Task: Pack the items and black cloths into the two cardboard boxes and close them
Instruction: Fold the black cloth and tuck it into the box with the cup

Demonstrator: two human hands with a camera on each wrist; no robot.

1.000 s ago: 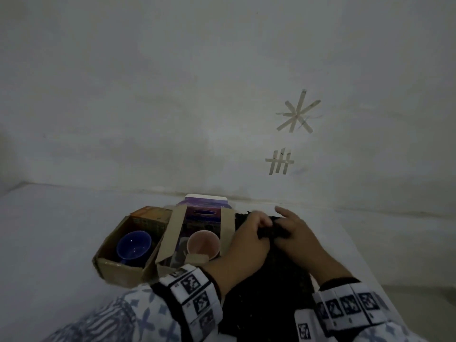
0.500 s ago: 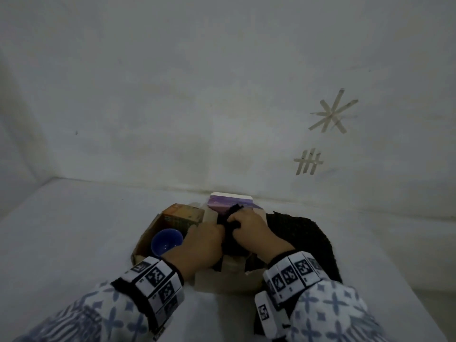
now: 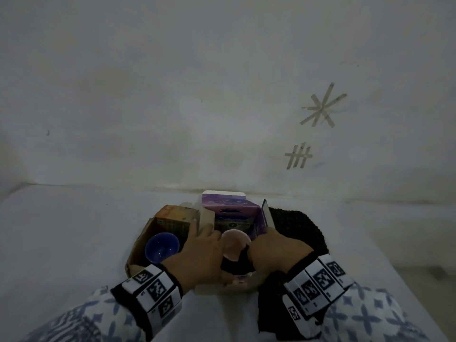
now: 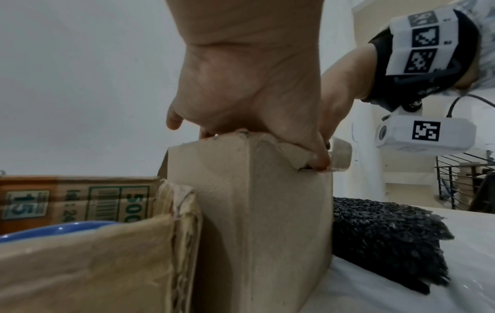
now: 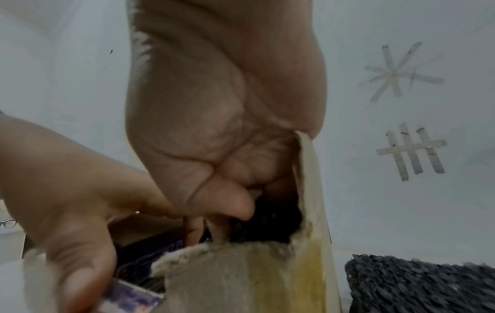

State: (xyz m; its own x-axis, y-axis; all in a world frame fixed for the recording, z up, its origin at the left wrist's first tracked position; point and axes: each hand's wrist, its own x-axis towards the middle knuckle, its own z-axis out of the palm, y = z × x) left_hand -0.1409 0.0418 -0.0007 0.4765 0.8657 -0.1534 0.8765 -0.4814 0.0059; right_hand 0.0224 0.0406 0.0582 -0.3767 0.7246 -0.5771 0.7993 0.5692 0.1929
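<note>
Two open cardboard boxes stand side by side. The left box (image 3: 139, 243) holds a blue bowl (image 3: 161, 248). The right box (image 3: 229, 208), purple-printed inside, holds a pink cup (image 3: 234, 240). My left hand (image 3: 204, 253) grips that box's near left rim (image 4: 254, 211), thumb pressed on a torn flap. My right hand (image 3: 274, 253) reaches into the same box, its curled fingers (image 5: 217, 228) holding a black cloth (image 3: 237, 264) down beside the cup. A second black cloth (image 3: 301, 230) lies on the table against the box's right side.
The boxes sit on a white table (image 3: 74, 243) near a pale wall with tape marks (image 3: 320, 107). The table's right edge (image 3: 385, 262) runs close to my right wrist. A stair railing (image 4: 460, 180) shows far behind.
Both hands carried a black cloth from the pile on the right to the right box. They now sit lower in the box, with the pink cup showing between them.
</note>
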